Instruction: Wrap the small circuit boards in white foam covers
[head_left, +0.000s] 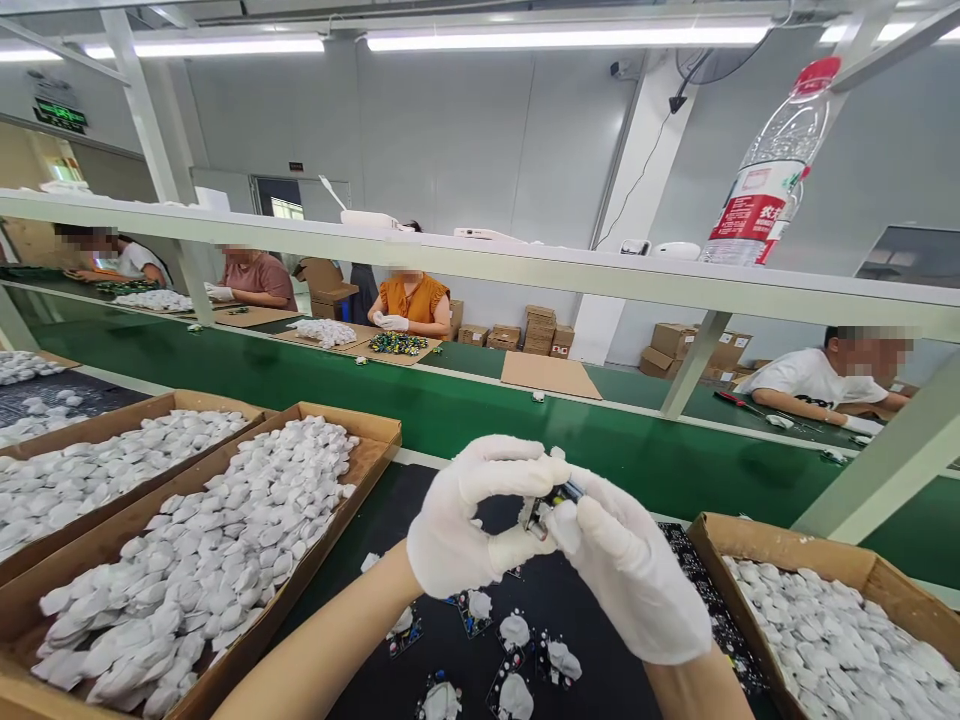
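Both of my hands wear white gloves and meet above the black work mat (375, 610). Between them is a small circuit board (537, 512) with dark and yellow parts showing. My left hand (476, 515) pinches its left side between thumb and fingers. On the other side, my right hand (634, 560) closes its fingers on the board, with a white lump (562, 525) at the fingertips; I cannot tell if the lump is glove or a separate piece. Below lie several circuit boards, each topped with a white pad, such as this white pad (516, 695).
Cardboard trays of white pads stand at left (225, 510) and right (847, 620). A green conveyor belt (450, 410) runs behind the mat. Over it spans a white shelf (480, 262) carrying a water bottle (772, 170). Several people sit across the belt.
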